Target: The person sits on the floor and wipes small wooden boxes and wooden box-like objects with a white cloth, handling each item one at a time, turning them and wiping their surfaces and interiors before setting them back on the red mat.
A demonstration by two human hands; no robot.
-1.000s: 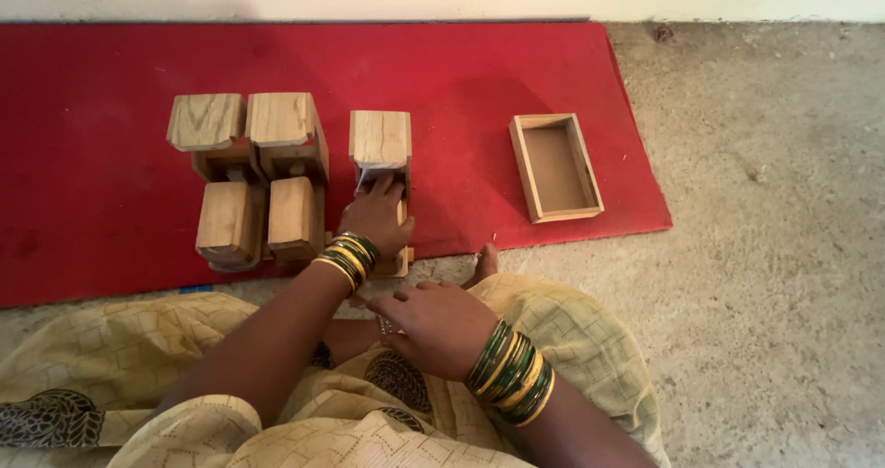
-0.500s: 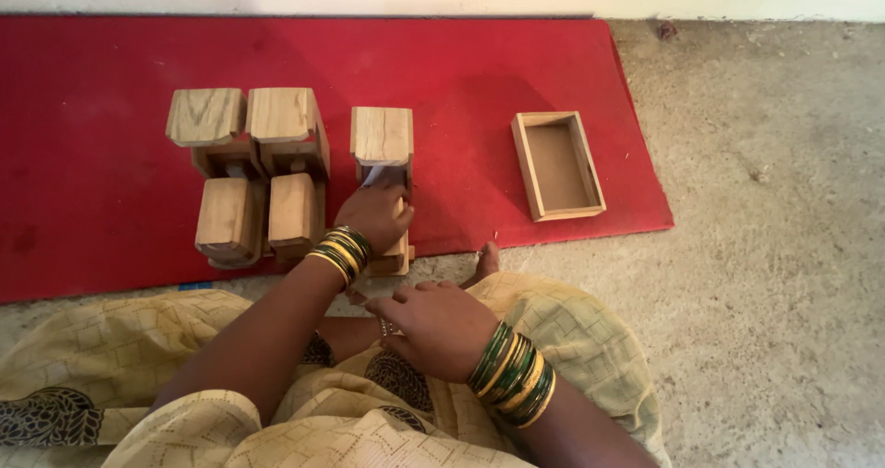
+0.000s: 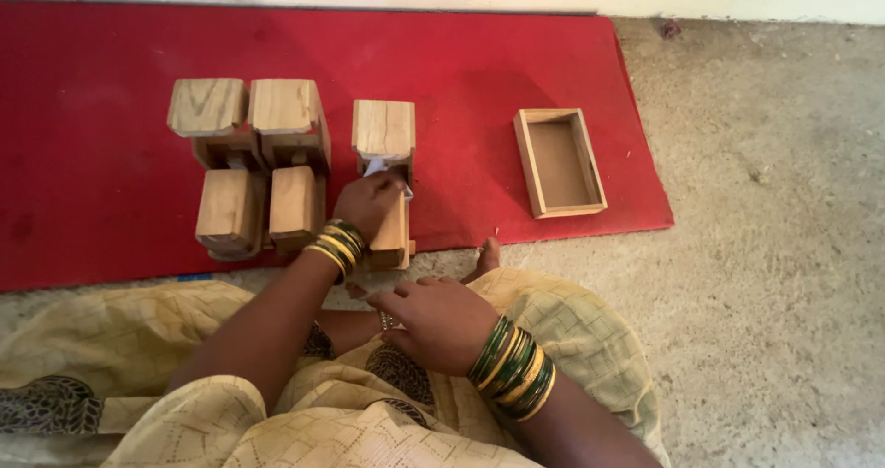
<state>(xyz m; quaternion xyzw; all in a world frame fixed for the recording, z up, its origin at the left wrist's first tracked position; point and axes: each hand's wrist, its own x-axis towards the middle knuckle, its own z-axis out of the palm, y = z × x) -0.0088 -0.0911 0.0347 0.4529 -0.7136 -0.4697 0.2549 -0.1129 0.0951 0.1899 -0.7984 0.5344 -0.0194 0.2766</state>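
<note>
From the head view, your left hand rests on a wooden block piece on the red mat. Its fingers are curled round a small white bit, right at the fingertips. Four more wooden blocks sit just to the left of those fingers. Your right hand lies on your lap, fingers loosely bent and holding nothing. An open wooden box sits well off to the right.

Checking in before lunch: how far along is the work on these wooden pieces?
Two wooden pieces stand side by side on the red mat. The left hand presses something small and white against a third piece; the right hand rests in the lap. The tray sits untouched.
</note>
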